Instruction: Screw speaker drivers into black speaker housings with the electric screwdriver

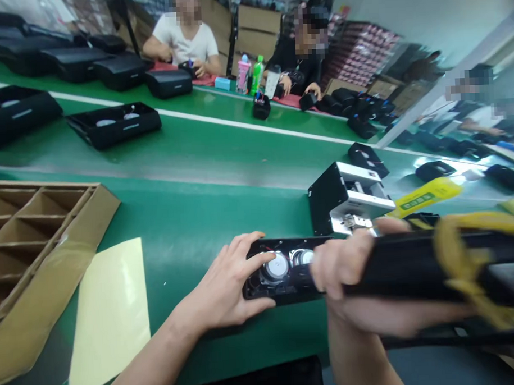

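A black speaker housing [302, 281] lies open side up on the green table, with two round silver speaker magnets showing inside. My left hand [235, 280] rests on its left end, fingers spread over the edges and one finger near the left magnet. My right hand [347, 262] is at the housing's right end, blurred by motion, its fingers curled. A long black object [403, 266] with a yellow band runs from that hand to the right edge; blur hides what it is and how the fingers meet it.
A divided cardboard box [102, 220] and a yellowish sheet [111, 310] are at the left. Behind my right hand stand a black and silver machine [328, 198] and a yellow bottle [429, 196]. Several black housings [126, 127] line the far belt, where people sit.
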`<action>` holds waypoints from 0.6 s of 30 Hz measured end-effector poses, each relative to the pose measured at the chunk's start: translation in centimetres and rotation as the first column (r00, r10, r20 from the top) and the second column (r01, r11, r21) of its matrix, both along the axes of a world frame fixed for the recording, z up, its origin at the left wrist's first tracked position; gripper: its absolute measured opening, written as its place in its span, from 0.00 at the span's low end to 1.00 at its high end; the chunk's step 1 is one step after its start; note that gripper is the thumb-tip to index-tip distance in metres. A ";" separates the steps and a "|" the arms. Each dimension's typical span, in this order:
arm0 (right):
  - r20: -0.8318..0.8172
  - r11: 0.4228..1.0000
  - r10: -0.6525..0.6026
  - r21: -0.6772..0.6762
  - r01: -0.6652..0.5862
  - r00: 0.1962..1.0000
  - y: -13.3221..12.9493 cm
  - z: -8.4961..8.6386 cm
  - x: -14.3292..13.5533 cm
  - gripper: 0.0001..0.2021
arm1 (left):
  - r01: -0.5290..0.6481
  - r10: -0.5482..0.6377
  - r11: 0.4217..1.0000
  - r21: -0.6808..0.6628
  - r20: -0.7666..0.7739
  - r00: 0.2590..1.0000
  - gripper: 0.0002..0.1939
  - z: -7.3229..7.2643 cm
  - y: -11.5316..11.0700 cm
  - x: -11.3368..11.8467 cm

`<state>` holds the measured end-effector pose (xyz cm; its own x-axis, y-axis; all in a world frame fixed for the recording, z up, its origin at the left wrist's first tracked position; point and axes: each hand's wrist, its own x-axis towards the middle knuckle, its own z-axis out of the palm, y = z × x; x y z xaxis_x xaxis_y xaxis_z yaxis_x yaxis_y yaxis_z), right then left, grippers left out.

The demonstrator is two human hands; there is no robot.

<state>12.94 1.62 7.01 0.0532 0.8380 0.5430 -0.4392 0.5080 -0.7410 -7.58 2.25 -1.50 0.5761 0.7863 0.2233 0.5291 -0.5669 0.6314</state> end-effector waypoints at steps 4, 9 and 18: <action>-0.077 0.955 -0.296 -0.014 0.295 0.952 0.5 3.9 6.4 0.22 | -0.042 0.045 0.995 -0.093 0.027 0.999 0.35 -0.2 -0.3 -0.2; 0.132 0.653 -0.654 -0.397 0.645 0.744 1.8 1.6 16.6 0.27 | -0.084 0.096 0.987 -0.140 0.075 0.993 0.17 -1.0 0.8 -1.8; 0.545 0.328 -0.616 -0.479 0.814 0.569 4.8 -7.8 22.9 0.28 | -0.419 0.454 0.891 -0.177 0.305 0.837 0.19 -1.1 4.0 -8.9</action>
